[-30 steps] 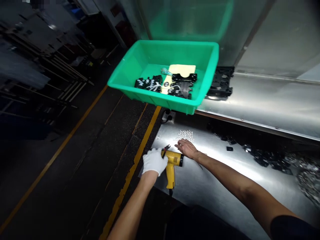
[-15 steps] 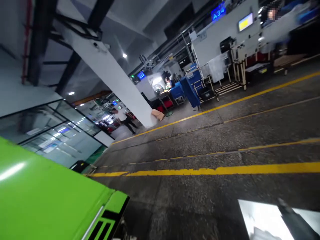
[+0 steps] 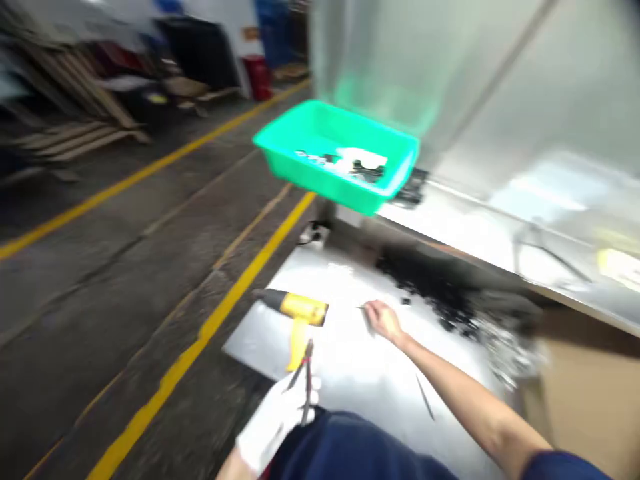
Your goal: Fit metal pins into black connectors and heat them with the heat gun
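Observation:
My left hand (image 3: pixel 280 417), in a white glove, is closed around a pair of pliers (image 3: pixel 307 363) with dark handles and a touch of red. Beyond the pliers, a yellow heat gun or drill (image 3: pixel 303 310) with a dark nozzle lies on a bright metal tabletop (image 3: pixel 345 373). My bare right hand (image 3: pixel 383 320) is pinched low over that tabletop. A thin dark tip shows at its fingers, too small and blurred to name. Under my right forearm lies a thin dark rod (image 3: pixel 425 398).
A green bin (image 3: pixel 320 170) holding small parts stands past the tabletop. Several black pieces (image 3: pixel 440 287) and clear plastic bags (image 3: pixel 510 353) lie to the right, beside a cardboard box (image 3: pixel 590 380). Above them runs a metal shelf (image 3: pixel 465 233). Yellow floor lines (image 3: pixel 200 333) cross at left.
The view has swung from the aisle, workstations and a bright green panel down to the metal tabletop. Both hands, the pliers and the green bin are now in sight.

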`<state>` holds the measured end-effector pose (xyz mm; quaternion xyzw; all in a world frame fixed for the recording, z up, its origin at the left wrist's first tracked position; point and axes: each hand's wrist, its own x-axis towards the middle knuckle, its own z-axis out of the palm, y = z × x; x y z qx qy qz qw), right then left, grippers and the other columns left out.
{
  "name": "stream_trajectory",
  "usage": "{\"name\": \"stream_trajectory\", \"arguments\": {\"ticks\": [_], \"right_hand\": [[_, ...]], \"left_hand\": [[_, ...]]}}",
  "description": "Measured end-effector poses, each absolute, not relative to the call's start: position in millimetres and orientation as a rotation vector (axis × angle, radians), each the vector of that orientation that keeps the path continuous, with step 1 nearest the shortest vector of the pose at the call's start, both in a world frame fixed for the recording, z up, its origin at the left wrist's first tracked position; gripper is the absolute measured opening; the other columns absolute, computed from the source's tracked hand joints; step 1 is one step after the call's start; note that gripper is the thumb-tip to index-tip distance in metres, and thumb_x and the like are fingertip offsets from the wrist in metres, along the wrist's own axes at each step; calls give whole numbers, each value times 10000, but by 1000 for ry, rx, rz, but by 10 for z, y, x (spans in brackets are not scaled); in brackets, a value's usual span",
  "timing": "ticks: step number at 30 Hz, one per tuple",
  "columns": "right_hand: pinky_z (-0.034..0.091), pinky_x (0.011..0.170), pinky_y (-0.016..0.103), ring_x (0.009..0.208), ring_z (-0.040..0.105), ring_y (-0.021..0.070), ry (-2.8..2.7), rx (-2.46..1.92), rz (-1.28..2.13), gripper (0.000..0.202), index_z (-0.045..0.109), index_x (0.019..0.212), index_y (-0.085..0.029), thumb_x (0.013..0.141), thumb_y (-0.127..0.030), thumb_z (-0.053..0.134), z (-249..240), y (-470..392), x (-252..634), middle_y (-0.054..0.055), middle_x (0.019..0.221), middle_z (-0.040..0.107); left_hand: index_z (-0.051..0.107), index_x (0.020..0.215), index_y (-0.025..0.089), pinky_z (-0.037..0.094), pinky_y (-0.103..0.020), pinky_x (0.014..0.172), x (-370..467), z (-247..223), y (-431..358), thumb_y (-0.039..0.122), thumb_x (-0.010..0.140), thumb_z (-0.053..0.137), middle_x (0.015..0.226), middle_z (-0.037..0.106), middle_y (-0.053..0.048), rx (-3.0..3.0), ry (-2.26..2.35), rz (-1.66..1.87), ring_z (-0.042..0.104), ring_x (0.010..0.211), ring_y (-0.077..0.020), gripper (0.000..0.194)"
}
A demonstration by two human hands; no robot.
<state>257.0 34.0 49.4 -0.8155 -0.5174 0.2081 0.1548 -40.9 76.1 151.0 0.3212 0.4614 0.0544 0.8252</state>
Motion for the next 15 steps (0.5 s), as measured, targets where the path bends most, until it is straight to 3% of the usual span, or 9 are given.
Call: {"name": "stream_trajectory", "arguments": {"ticks": [1,3,5,8,11,15], "right_hand": [[612,861,413,1000,692,212,-1366,-2450,577,286,666,1236,-186,1018,-371,647,494,6,2782,86,1225,686],[616,838,394,967,696,200,-1151,-2588,548,265,673,1215,-185,1023,-365,642,459,-429,3034,79,1195,695],[614,857,409,995,693,210,-981,-2657,500,284,664,1240,-185,1021,-365,644,392,-610,3199,85,1220,687],[600,909,461,1084,677,246,-789,-2697,430,357,629,1311,-183,1012,-374,655,292,-600,3432,103,1293,656],[594,926,478,1120,665,261,-697,-2683,417,392,612,1343,-187,1005,-379,663,246,-501,3619,112,1338,634],[590,937,475,1122,662,256,-699,-2612,453,371,620,1335,-199,1006,-368,661,314,-464,3709,111,1351,630]], "left_hand": [[737,1174,292,576,-450,902,-353,1403,739,394,784,741,1124,758,-71,576,956,39,717,1013,-288,403],[746,1172,311,553,-437,979,-271,1307,646,353,689,703,1155,754,-68,283,934,21,692,1115,-302,488],[720,1221,290,536,-446,1009,-193,1366,485,282,652,656,1136,738,-80,112,900,17,686,1086,-292,573],[581,1402,260,544,-517,916,-27,1566,231,215,696,595,1080,685,-97,49,829,4,674,956,-282,707],[438,1519,294,543,-525,861,121,1683,61,206,729,573,1075,644,-96,58,800,28,654,951,-289,807],[423,1527,276,535,-513,883,179,1722,-70,208,757,591,1073,628,-99,136,809,43,633,969,-284,790]]}}
